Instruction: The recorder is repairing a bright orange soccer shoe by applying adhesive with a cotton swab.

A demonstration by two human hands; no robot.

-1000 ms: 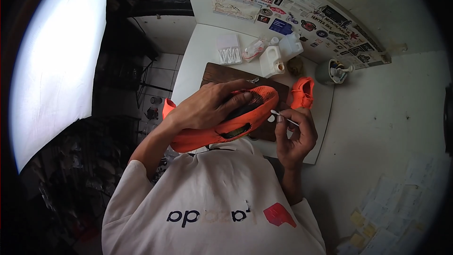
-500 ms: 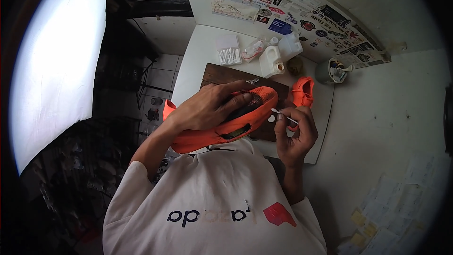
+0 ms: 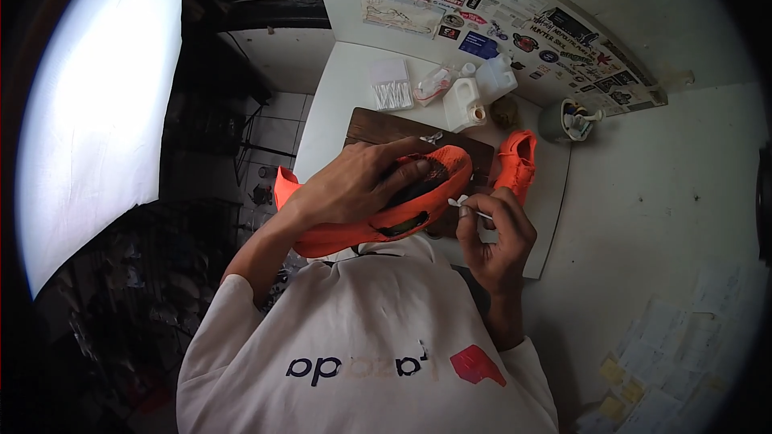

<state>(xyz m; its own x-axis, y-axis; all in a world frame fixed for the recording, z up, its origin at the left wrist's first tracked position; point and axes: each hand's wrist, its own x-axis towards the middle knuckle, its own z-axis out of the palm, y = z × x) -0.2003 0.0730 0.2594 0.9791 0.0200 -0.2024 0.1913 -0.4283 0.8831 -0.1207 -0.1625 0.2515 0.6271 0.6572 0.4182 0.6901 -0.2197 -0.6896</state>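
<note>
My left hand (image 3: pixel 346 181) lies across the top of a bright orange shoe (image 3: pixel 441 199), its thumb and fingers gripping the rim of the dark opening. The shoe is held tilted above the table, toe toward the right, with a dark cut-out along its near side. Between the thumb and fingers of my right hand (image 3: pixel 505 237) is a thin white cotton swab (image 3: pixel 483 214). The swab's white tip points at the shoe's right end, close to the orange surface; I cannot tell whether they touch. A second orange shoe (image 3: pixel 517 165) stands on the table beyond my right hand.
A dark wooden board (image 3: pixel 376 126) lies on the white table (image 3: pixel 338 84) beneath the held shoe. Behind it stand a pack of cotton swabs (image 3: pixel 392 94), a white jug (image 3: pixel 463 104) and a translucent bottle (image 3: pixel 496 77). A pot of tools (image 3: pixel 553 123) is at the right.
My right hand has moved slightly left and nearer to me, taking the swab's tip along the shoe's right end. The held shoe has barely shifted; my left hand keeps its grip.
</note>
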